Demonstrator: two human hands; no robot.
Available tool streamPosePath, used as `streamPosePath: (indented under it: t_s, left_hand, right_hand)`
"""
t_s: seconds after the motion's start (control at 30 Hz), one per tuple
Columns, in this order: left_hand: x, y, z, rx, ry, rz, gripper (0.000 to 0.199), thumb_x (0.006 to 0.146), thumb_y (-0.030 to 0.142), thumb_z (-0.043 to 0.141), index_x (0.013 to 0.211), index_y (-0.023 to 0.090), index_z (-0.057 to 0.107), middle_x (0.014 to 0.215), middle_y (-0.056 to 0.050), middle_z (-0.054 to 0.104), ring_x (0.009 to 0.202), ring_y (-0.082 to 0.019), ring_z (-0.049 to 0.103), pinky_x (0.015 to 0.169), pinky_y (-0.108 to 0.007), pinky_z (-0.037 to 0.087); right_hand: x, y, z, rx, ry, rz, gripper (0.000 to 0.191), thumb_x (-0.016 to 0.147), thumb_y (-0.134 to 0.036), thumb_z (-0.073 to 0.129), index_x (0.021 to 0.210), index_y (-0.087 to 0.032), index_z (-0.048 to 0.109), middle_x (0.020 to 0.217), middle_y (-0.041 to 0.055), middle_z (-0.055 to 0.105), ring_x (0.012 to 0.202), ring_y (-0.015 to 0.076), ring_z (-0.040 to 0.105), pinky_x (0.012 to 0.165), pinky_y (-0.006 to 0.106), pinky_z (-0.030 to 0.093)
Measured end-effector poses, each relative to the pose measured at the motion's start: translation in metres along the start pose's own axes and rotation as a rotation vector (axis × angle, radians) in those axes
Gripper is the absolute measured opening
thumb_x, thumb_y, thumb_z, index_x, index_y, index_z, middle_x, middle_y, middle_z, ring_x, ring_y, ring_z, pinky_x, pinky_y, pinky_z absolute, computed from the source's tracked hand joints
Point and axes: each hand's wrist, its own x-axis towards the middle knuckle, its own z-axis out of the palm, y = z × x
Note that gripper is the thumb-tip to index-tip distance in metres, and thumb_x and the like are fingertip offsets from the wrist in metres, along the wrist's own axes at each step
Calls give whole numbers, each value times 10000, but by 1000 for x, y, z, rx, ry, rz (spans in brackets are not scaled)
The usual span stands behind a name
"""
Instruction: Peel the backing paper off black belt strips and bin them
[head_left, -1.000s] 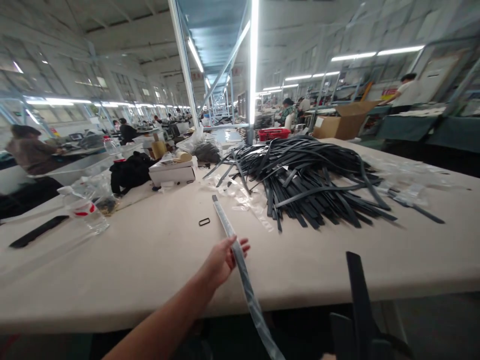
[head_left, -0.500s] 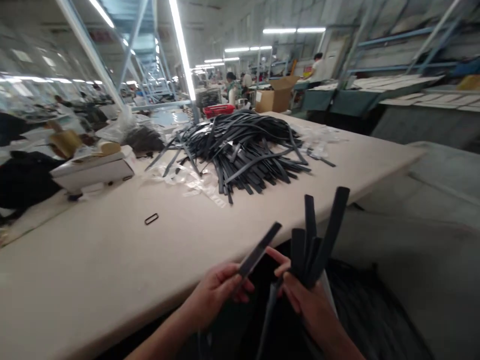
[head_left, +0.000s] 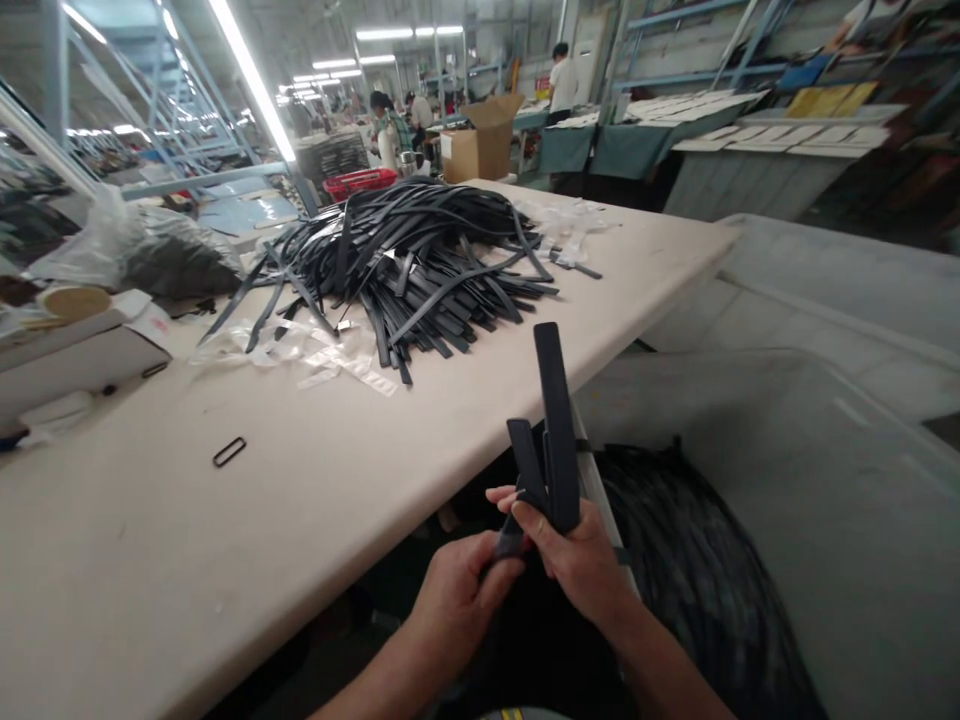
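Observation:
Several dark flat straps [head_left: 556, 420] stand up out of my right hand [head_left: 581, 560], whose fingers are closed round them. My left hand [head_left: 469, 590] is close beside it, thumb and fingers pinching a strap [head_left: 510, 543] just below the bundle. Both hands are in front of the table's near edge. A large heap of similar dark straps [head_left: 420, 260] lies on the table [head_left: 315, 520]. To the left on the tabletop is a small black rectangular metal loop [head_left: 229, 452]. The lower ends of the held straps are hidden by my hands and the dark area below.
At my right stands a large pale bin [head_left: 840, 440] with many dark straps [head_left: 690, 560] inside. White plastic scraps [head_left: 322, 355] lie by the heap. A white box [head_left: 75, 355] is at the left, a cardboard box [head_left: 480, 140] and red basket [head_left: 358, 183] behind. People work farther back.
My view has swung to the right. The left hand has come closer to the right hand, and the strap it held up is now lowered beside the bundle.

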Motion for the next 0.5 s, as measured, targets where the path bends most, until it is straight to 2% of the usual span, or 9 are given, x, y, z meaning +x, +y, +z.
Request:
streamPosePath:
  t_s: [0.1,0.2,0.27,0.37,0.43,0.5]
  left_hand:
    - [-3,-12,16,116,-55,-8,358,960,406,437,832,177,681,765,-22,626,711,-160,534,660,-241,374]
    - [-10,-27,26,239,-158,-1,344,958,403,439,837,183,675,751,-27,619,709,-162,536,659,-249,360]
    - [-12,-31,31,304,-217,-3,340,953,407,451,831,181,674,751,-36,629,730,-173,559,676,-259,364]
    - [-8,-27,33,294,-239,10,349,945,432,459,835,184,680,771,-44,648,754,-185,580,695,-266,391]
    - [-3,-23,30,201,-204,65,319,937,447,476,1003,213,682,920,-49,682,865,-199,607,784,-269,431]
    - [0,-25,23,89,-131,76,364,932,464,487,1217,269,604,1115,-44,671,1021,-208,605,906,-286,438]
  right_hand:
    - [-4,-5,-15,-61,79,7,381,820,-536,659,875,-179,780,673,32,680,420,63,433,354,193,281]
    - [-7,-4,-42,-87,288,-33,402,834,-537,648,841,-156,774,483,-28,500,382,53,354,368,211,240]
    - [-7,-1,-63,-84,426,-88,378,848,-506,652,837,-146,766,454,-39,465,383,53,330,388,229,235]
    - [-6,-3,-93,-103,540,-146,345,850,-470,669,853,-139,762,445,-41,481,389,61,332,398,241,232]
    - [-5,-15,-112,-151,648,-237,311,848,-439,679,865,-140,762,493,-22,559,394,65,353,394,241,234]
    - [-2,-35,-130,-204,807,-397,262,848,-393,686,848,-141,759,587,6,648,401,67,382,395,241,263]
